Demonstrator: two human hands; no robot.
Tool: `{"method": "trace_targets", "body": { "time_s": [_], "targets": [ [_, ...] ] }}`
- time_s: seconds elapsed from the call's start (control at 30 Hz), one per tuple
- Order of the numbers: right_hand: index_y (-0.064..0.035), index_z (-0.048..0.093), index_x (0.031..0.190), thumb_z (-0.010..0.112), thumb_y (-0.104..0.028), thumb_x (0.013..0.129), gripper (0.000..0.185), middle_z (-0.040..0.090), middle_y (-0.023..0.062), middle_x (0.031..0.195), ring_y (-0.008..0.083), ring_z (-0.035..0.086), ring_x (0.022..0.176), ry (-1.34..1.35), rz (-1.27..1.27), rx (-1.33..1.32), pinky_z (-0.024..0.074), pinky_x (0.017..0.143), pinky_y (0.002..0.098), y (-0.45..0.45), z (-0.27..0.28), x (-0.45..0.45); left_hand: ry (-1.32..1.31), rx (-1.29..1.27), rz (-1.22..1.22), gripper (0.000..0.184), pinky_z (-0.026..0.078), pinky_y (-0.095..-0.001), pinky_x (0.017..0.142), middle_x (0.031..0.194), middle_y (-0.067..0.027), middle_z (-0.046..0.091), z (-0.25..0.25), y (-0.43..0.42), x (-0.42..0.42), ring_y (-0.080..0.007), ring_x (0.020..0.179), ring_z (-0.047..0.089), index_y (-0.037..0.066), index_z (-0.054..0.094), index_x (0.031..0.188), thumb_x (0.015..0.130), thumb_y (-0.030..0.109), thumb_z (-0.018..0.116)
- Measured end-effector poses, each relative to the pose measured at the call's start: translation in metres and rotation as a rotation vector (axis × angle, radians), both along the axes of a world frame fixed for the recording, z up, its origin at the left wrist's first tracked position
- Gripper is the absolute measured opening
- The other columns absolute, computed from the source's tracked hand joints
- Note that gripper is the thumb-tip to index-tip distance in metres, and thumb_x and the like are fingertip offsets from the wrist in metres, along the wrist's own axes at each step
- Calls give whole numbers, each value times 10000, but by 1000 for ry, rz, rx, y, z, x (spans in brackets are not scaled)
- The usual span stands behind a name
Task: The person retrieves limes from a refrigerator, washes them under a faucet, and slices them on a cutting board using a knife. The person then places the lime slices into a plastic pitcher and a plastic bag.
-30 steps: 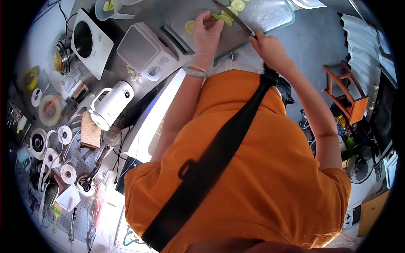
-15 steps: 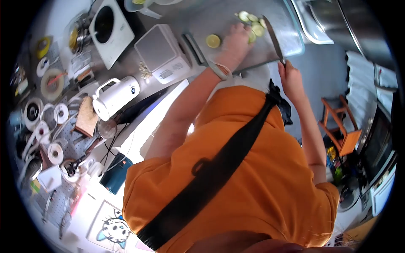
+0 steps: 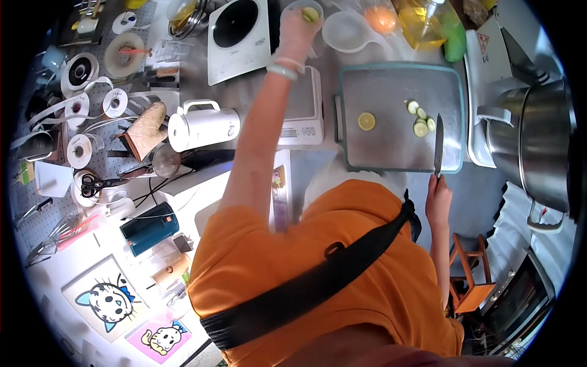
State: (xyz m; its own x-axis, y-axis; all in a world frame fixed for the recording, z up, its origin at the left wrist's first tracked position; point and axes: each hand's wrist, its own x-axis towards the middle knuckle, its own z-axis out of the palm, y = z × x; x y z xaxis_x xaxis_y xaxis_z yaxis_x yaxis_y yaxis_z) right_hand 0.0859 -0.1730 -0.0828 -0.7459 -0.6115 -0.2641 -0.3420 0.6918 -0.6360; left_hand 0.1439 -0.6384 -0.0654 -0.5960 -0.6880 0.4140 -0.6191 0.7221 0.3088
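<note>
My right hand (image 3: 438, 197) is closed around the handle of a kitchen knife (image 3: 439, 142), whose blade points away from me over the right side of the cutting board (image 3: 391, 156). Several pale round slices with green rims (image 3: 420, 128), perhaps cucumber, lie left of the blade. A cut lemon piece (image 3: 366, 121) rests face up at the board's left. My left hand (image 3: 296, 33) reaches far forward over a whitish bowl (image 3: 317, 27) at the top edge. Green slices (image 3: 310, 14) show by its fingertips; whether the fingers grip them or they lie in the bowl, I cannot tell.
A kitchen scale (image 3: 306, 113) stands left of the board, partly behind my forearm. Farther left are a white kettle (image 3: 205, 126) and an induction cooker (image 3: 237, 58). A white ladle-like bowl (image 3: 345, 32) and oil container (image 3: 422, 30) sit beyond; a steel pot (image 3: 541, 147) is right.
My left hand has left the board and moved forward and left to the bowl. Fewer slices lie on the board. My right hand keeps hold of the knife. The view has shifted.
</note>
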Motion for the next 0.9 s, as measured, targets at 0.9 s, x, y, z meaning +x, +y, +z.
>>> {"method": "trace_targets", "body": {
  "time_s": [0.9],
  "targets": [
    [27, 453, 744, 475, -149, 921, 250, 481, 250, 576, 445, 492, 572, 5, -73, 47, 364, 471, 450, -13, 7, 19, -766, -397, -894, 183, 458, -413, 724, 760, -131, 619, -64, -153, 3, -336, 849, 576, 38, 626, 847, 701, 140, 584]
  ]
}}
